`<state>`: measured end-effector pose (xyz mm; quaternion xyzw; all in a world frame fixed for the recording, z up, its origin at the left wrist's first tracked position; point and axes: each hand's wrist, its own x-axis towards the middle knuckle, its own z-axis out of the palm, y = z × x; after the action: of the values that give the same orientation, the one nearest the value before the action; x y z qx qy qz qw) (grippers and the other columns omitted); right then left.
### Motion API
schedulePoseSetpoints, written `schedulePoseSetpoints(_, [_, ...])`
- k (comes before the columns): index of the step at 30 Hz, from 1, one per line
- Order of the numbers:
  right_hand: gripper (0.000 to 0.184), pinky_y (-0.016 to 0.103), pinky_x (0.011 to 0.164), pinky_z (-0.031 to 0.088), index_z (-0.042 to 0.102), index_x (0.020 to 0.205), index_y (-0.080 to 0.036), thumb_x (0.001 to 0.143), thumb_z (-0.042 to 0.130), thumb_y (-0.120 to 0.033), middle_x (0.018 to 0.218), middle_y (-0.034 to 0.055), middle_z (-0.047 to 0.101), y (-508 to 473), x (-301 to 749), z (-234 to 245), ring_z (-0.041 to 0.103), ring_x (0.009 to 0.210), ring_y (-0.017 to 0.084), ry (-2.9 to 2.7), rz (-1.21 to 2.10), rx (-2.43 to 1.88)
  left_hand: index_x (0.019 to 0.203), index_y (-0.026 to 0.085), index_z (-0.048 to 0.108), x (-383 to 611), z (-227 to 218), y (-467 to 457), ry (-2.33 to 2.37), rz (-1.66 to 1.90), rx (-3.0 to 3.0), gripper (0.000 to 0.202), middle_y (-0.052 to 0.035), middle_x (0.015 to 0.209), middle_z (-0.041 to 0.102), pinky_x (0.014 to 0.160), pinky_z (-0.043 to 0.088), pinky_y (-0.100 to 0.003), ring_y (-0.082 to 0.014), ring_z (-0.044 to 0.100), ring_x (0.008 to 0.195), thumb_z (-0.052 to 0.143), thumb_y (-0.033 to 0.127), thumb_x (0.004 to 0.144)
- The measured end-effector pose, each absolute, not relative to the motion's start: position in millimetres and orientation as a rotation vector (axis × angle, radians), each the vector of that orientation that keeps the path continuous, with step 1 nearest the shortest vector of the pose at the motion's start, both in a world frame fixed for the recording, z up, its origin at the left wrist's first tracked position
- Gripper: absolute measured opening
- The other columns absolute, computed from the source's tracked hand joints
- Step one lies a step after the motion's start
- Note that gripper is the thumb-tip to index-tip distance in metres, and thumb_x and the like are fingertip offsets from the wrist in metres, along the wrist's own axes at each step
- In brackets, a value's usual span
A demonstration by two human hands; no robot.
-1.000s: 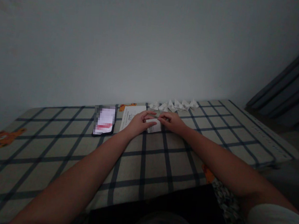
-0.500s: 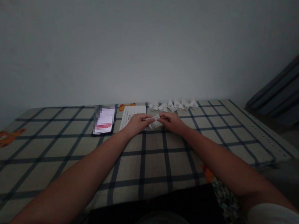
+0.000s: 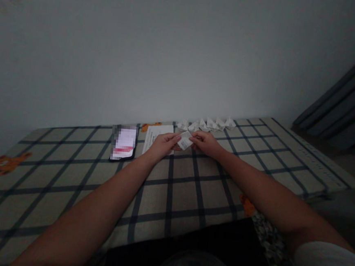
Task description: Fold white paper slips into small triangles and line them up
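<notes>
A small folded piece of white printed paper (image 3: 184,141) is held up between my two hands, with one corner pointing away from me. My left hand (image 3: 163,145) pinches its left corner between thumb and fingers. On the opposite corner my right hand (image 3: 205,143) is closed in a similar pinch. Just beyond them, several folded white paper shapes (image 3: 211,124) stand in a row near the wall. Left of the paper, partly behind my left hand, lies a printed white sheet (image 3: 160,131).
A phone (image 3: 124,142) with a lit, blurred screen lies left of the sheet. Everything rests on a checked cloth (image 3: 185,195) with orange animal figures. A pale wall (image 3: 171,58) rises behind, and a dark curtain (image 3: 345,105) hangs at the right.
The folded paper has turned to a diamond position, its printed face now showing more. Both my hands have shifted slightly with it, still gripping its sides.
</notes>
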<state>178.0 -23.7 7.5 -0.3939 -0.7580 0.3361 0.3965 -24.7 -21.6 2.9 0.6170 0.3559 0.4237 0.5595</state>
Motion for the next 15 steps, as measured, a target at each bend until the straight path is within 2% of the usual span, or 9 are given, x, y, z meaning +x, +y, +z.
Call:
schedulePoseSetpoints(2, [0.024,0.021,0.047,0.043,0.061,0.085,-0.014,0.082,0.052,-0.036,0.060,-0.0006,0.059,-23.6,177.7,8.0,0.054,0.050,0.010,-1.906,0.874,-1.016,0.110,0.014,0.063,-25.0,1.0,-19.6,0.821,0.992,1.425,0.046,-0.0090,0.097,0.068,0.076,0.052,-0.036,-0.0188,0.063,0.082,0.063,0.042,0.074])
schedulePoseSetpoints(8, [0.036,0.022,0.049,0.047,0.056,0.112,-0.016,0.082,0.052,-0.035,0.074,0.0026,0.065,-18.0,180.3,4.1,0.058,0.054,0.010,-1.838,0.970,-0.944,0.110,0.013,0.062,-25.0,-3.1,-13.8,0.832,1.085,1.328,0.046,-0.0086,0.096,0.068,0.081,0.051,-0.038,-0.0169,0.064,0.079,0.066,0.038,0.072])
schedulePoseSetpoints(13, [0.033,0.024,0.051,0.049,0.057,0.108,-0.015,0.083,0.050,-0.034,0.078,0.0040,0.066,-15.0,182.5,1.1,0.060,0.058,0.012,-1.853,0.984,-0.939,0.110,0.014,0.062,-24.9,0.1,-17.1,0.817,1.028,1.352,0.045,-0.0090,0.098,0.068,0.078,0.051,-0.037,-0.0172,0.063,0.081,0.067,0.036,0.071])
schedulePoseSetpoints(15, [0.035,0.025,0.053,0.049,0.055,0.112,-0.015,0.083,0.050,-0.034,0.079,0.0043,0.066,-15.1,182.9,-0.3,0.060,0.057,0.011,-1.883,0.976,-0.932,0.101,0.013,0.065,-24.6,1.6,-19.0,0.853,0.985,1.401,0.039,-0.0084,0.092,0.068,0.076,0.051,-0.035,-0.0164,0.063,0.077,0.067,0.037,0.070])
